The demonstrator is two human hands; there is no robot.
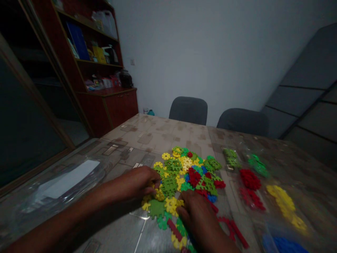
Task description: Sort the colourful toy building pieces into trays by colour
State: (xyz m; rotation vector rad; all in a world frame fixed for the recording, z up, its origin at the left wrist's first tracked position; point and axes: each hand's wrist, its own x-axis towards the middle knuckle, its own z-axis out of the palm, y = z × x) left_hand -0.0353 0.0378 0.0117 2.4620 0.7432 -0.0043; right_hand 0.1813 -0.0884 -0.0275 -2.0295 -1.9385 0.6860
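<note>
A loose pile of plastic interlocking building pieces lies on the table, with yellow flower-shaped pieces (187, 162), green square lattice pieces (169, 185) and red pieces (194, 176) mixed together. At the pile's left edge, my left hand (143, 181) is closed, with a bit of yellow flower-shaped piece showing between its fingers. My right hand (195, 211) reaches into the near side of the pile. Its thumb and fingers pinch at the edge of another yellow flower-shaped piece (171, 205); the fingertips are partly hidden. Close by lies a green square piece (156, 208).
To the right are clear bags with green (258, 164), red (250, 179) and yellow pieces (284, 203), plus blue pieces (286, 245) at the near corner. A clear plastic bag with a white sheet (71, 178) lies left. Two grey chairs (188, 109) stand beyond the table (147, 131).
</note>
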